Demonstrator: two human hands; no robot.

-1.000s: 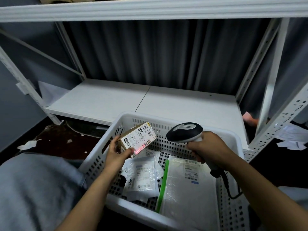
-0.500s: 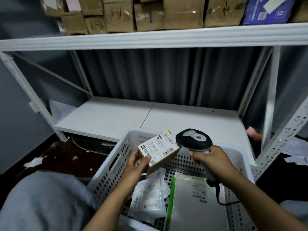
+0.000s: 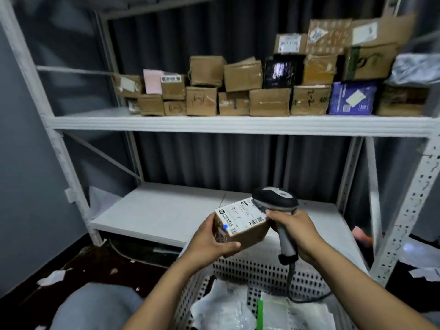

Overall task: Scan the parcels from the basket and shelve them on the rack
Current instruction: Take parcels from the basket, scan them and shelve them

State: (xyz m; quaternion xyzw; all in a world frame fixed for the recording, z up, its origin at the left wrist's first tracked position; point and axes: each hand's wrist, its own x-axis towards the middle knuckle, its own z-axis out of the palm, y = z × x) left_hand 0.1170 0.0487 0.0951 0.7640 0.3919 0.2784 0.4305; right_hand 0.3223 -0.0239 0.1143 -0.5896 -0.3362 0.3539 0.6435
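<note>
Your left hand (image 3: 209,244) grips the box (image 3: 240,222), right hand (image 3: 297,232) clasps the scanner (image 3: 276,201); both sit higher above the basket (image 3: 250,270) than before

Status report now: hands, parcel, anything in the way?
Left hand grips the parcel. Right hand holds the scanner, head at the label. No obstacle seen before the lower shelf.

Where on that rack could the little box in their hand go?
The lower shelf, behind the basket, is bare board. The upper shelf is crowded with cardboard boxes; only its left end, beside the post, is free.
</note>
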